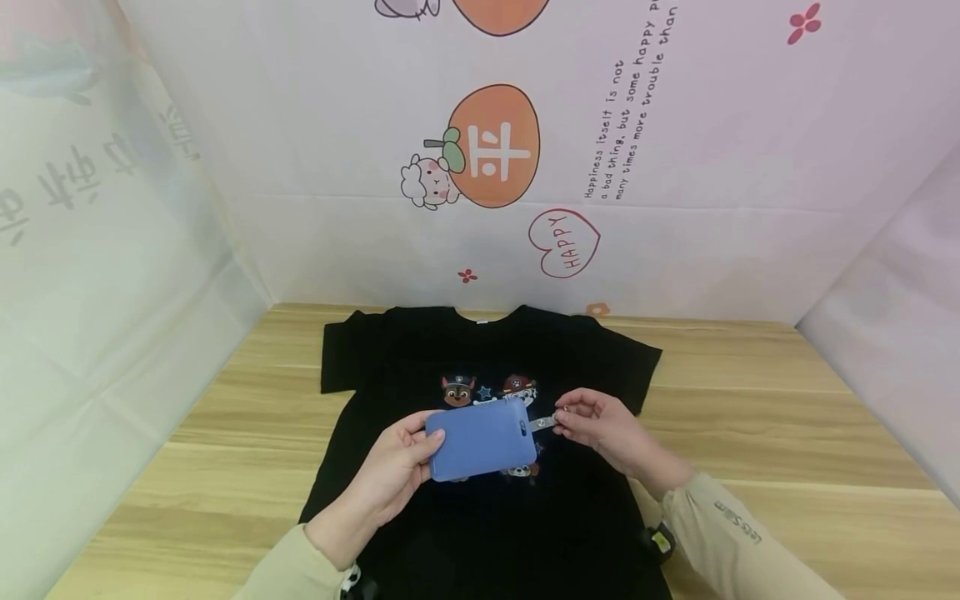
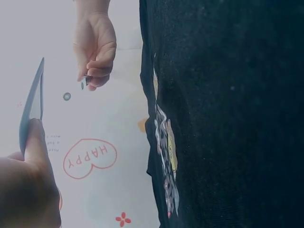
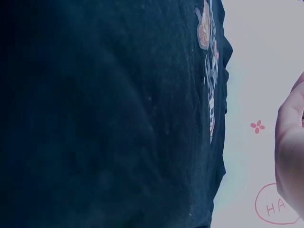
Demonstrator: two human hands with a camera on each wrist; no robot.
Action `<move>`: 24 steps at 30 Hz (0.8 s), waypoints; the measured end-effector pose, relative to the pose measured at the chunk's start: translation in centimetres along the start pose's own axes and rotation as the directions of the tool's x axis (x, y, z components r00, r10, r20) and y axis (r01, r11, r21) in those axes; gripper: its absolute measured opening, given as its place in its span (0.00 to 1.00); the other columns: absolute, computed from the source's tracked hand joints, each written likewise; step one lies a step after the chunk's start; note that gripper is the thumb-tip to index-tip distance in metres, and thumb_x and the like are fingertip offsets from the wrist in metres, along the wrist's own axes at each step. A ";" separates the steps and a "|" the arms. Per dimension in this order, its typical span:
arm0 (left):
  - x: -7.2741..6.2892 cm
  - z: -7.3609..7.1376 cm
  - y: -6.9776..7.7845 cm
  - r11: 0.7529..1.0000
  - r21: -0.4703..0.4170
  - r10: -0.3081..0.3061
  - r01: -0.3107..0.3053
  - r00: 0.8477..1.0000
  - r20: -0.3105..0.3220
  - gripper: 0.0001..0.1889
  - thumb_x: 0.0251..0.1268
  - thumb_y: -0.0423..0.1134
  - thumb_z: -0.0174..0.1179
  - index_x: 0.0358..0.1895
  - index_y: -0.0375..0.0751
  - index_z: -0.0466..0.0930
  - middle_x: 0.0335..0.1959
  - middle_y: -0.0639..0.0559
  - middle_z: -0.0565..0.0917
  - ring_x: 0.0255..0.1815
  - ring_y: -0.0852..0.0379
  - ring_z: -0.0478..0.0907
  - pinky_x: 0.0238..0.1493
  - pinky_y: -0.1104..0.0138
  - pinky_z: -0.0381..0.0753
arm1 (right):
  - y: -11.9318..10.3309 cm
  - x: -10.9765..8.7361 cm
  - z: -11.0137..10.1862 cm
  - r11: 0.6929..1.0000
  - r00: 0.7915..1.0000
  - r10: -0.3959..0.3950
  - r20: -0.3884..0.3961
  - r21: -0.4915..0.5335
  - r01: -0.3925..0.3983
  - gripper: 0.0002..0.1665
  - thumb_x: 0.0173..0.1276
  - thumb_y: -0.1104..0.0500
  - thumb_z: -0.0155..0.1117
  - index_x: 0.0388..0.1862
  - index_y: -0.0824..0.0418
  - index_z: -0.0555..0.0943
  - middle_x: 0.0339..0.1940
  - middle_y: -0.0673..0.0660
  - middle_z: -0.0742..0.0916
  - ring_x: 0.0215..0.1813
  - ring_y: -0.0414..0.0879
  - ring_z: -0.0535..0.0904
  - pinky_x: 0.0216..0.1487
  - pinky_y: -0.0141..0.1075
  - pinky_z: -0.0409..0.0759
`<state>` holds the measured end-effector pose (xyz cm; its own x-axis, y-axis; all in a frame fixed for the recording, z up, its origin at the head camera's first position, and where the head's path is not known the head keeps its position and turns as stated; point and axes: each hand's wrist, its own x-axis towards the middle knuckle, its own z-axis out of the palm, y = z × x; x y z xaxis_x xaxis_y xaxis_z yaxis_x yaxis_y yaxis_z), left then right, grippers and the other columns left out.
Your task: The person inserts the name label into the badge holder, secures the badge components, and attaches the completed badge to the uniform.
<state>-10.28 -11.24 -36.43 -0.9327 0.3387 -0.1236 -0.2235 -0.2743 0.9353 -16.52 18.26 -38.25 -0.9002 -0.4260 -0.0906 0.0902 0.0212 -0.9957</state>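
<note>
A blue badge holder (image 1: 480, 442) is held above a black T-shirt (image 1: 420, 517), its slotted end pointing right. My left hand (image 1: 397, 467) grips the holder's left end, thumb across the face toward me. At the slotted end, a short clear strap with a snap (image 1: 542, 423) reaches my right hand (image 1: 607, 429), whose thumb and fingers pinch its far end and a small metal clip there. In the left wrist view the holder (image 2: 31, 111) appears nearly edge-on, and the right hand (image 2: 97, 52) pinches the clip (image 2: 84, 83). Only part of the right hand (image 3: 290, 147) enters the right wrist view.
The shirt lies spread on a wood-grain table (image 1: 750, 400), with cartoon dog prints (image 1: 458, 390) on its front. A white printed cloth (image 1: 337, 250) hangs behind the table, and white cloth panels (image 1: 97, 275) stand at both sides.
</note>
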 end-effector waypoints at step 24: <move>0.0 0.0 -0.1 0.999 -0.040 -0.020 0.019 1.000 -0.017 0.19 0.74 0.32 0.44 0.62 0.25 0.60 0.40 0.56 0.85 0.38 0.64 0.83 0.44 0.68 0.83 | 0.4 -0.4 1.1 0.964 0.981 -0.094 0.172 0.260 0.046 0.07 0.73 0.64 0.52 0.42 0.55 0.76 0.35 0.46 0.83 0.38 0.36 0.81 0.42 0.25 0.80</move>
<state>-10.20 -11.19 -36.53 -0.9327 0.3291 -0.1473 -0.2523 -0.3038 0.9187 -15.69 17.47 -38.58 -0.8180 -0.5751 0.0077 0.1561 -0.2349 -0.9594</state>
